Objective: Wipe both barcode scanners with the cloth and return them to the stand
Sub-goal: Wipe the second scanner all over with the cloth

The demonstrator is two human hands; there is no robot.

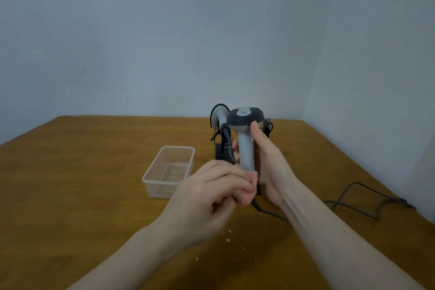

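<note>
While crumbs [227, 240] dot the near wooden table [70, 195] | left hand [211, 195] pinches pink cloth [247, 192] against handle base | right hand [266, 160] grips upright grey barcode scanner [246, 139] | clear plastic tub [168, 172] left | second scanner [220, 116] resting in black stand [222, 153] behind.

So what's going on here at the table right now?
A person is cleaning a barcode scanner. The right hand holds one scanner upright by its handle, above the table. The left hand presses a small pinkish cloth against the bottom of that handle. The second scanner sits in the black stand behind. A clear plastic tub stands empty to the left, and a cable trails off to the right.
</note>
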